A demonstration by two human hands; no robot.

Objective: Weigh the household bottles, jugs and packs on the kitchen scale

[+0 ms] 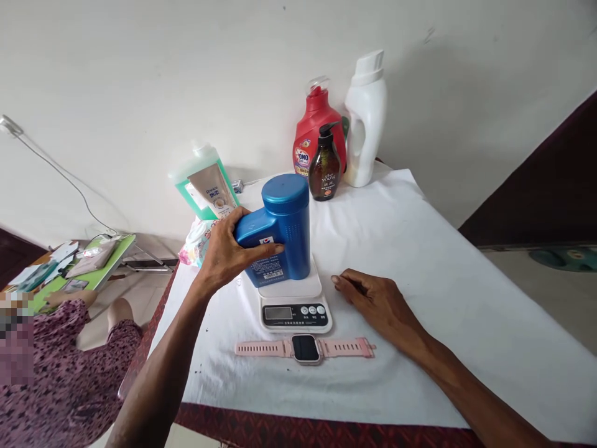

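Observation:
My left hand (233, 246) is closed round the side of a blue bottle (293, 233) with a wide screw cap, its thumb across the front. The bottle is over the plate of a white kitchen scale (298, 289); I cannot tell whether its full weight rests there. The scale's display (278, 313) looks blank. Right of the scale, my right hand (373, 295) lies on the white cloth with fingers curled in, holding nothing that I can see. A pink-strapped smartwatch (306, 349) lies flat in front of the scale.
At the back stand a red detergent bottle (317, 121), a brown pump bottle (325, 168) and a white jug (368, 118). A green bottle (186, 186), a beige tube (214, 190) and a soft pack (196, 242) are at the left. Another person (69, 373) sits beside a green table (112, 261).

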